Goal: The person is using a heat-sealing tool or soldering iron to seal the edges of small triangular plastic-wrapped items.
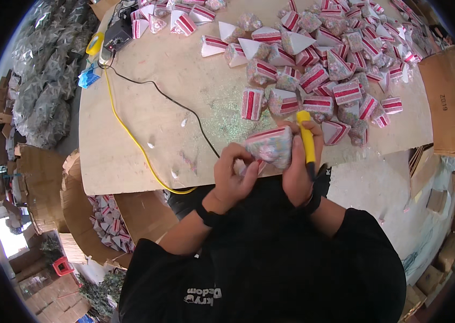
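Observation:
Between my two hands, just over the table's near edge, is a toy cake slice [271,146] with a glittery pastel side and a pink-and-white striped edge. My left hand [233,171] is closed on its left end, fingers curled and thumb below. The slice's right end is gripped by my right hand [298,175]. That same hand also holds a yellow-handled tool [306,141], its thin greyish tip pointing away from me toward the pile. A bit of pink and white shows under the held slice, partly hidden. Several more cake slices [318,105] lie just beyond my hands.
A heap of similar slices covers the table's [141,118] far right. At far left sit a black box [118,36], yellow tape [94,43] and a blue packet [89,76]. Black and yellow cords [125,126] cross the top. A cardboard box [90,215] below left holds more slices.

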A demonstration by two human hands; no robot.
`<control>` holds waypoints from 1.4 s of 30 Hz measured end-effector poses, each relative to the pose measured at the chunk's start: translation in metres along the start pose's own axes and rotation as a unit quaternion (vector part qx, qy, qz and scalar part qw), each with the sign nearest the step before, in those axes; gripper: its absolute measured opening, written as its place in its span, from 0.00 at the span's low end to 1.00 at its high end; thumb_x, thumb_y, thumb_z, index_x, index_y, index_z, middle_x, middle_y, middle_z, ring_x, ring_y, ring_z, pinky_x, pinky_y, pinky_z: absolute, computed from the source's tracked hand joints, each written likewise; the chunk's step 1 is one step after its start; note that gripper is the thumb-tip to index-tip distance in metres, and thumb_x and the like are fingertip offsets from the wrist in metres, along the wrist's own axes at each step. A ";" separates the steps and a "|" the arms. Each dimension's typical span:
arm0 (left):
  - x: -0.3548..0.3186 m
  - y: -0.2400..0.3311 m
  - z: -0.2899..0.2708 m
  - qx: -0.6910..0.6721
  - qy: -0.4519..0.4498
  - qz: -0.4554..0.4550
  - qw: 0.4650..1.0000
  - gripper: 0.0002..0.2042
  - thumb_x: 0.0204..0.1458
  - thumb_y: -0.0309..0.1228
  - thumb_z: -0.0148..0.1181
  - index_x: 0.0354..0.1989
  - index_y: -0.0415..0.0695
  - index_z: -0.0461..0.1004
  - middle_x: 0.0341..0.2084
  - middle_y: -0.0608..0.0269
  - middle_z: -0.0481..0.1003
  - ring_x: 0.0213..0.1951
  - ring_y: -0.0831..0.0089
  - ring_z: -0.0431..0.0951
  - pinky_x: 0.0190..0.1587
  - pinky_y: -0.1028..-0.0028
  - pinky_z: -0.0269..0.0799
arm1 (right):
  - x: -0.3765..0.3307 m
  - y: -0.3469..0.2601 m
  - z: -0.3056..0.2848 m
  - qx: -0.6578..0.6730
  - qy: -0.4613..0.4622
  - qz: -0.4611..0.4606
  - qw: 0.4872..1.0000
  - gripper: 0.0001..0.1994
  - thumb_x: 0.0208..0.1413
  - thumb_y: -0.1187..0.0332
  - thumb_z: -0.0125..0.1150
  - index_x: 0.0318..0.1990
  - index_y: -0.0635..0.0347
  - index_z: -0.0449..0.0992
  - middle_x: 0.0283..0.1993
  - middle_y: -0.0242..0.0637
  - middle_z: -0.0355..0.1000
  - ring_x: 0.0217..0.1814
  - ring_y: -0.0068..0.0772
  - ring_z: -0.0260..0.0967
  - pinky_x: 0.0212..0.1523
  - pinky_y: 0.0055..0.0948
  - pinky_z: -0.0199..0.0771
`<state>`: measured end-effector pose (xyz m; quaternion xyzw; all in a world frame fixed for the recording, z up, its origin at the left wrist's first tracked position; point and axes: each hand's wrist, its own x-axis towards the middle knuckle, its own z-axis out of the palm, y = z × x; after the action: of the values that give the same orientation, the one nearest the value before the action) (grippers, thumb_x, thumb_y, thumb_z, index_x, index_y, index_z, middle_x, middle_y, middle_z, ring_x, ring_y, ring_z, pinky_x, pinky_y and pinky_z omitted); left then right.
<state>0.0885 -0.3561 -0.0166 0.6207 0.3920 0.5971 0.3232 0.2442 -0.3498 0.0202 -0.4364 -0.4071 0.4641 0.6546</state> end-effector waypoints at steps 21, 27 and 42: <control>0.011 -0.028 0.012 0.241 -0.419 0.084 0.871 0.28 0.38 0.39 0.73 0.48 0.44 0.71 0.51 0.51 0.69 0.55 0.50 0.68 0.57 0.54 0.67 | 0.012 0.030 -0.033 -0.196 -0.047 -0.292 0.935 0.12 0.55 0.81 0.58 0.44 0.58 0.65 0.48 0.54 0.73 0.44 0.44 0.72 0.50 0.40 0.73; 0.027 -0.035 -0.008 0.037 -0.204 -0.093 0.974 0.22 0.42 0.31 0.69 0.46 0.40 0.71 0.48 0.50 0.71 0.54 0.59 0.71 0.56 0.65 0.66 | 0.015 0.041 -0.067 -0.231 -0.068 -0.257 0.936 0.08 0.65 0.71 0.48 0.48 0.58 0.60 0.54 0.62 0.72 0.48 0.50 0.74 0.51 0.43 0.74; 0.041 -0.061 0.007 -0.206 -0.206 -0.359 0.887 0.24 0.53 0.33 0.59 0.57 0.37 0.64 0.46 0.56 0.75 0.48 0.71 0.76 0.55 0.71 0.69 | 0.016 0.068 -0.044 -0.414 -0.107 -0.235 0.873 0.23 0.47 0.77 0.65 0.52 0.57 0.67 0.53 0.54 0.68 0.60 0.66 0.60 0.60 0.56 0.59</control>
<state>0.0880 -0.2907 -0.0504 0.4664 0.3810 0.3664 0.7092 0.2720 -0.3297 -0.0547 -0.5065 -0.7199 0.1301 0.4563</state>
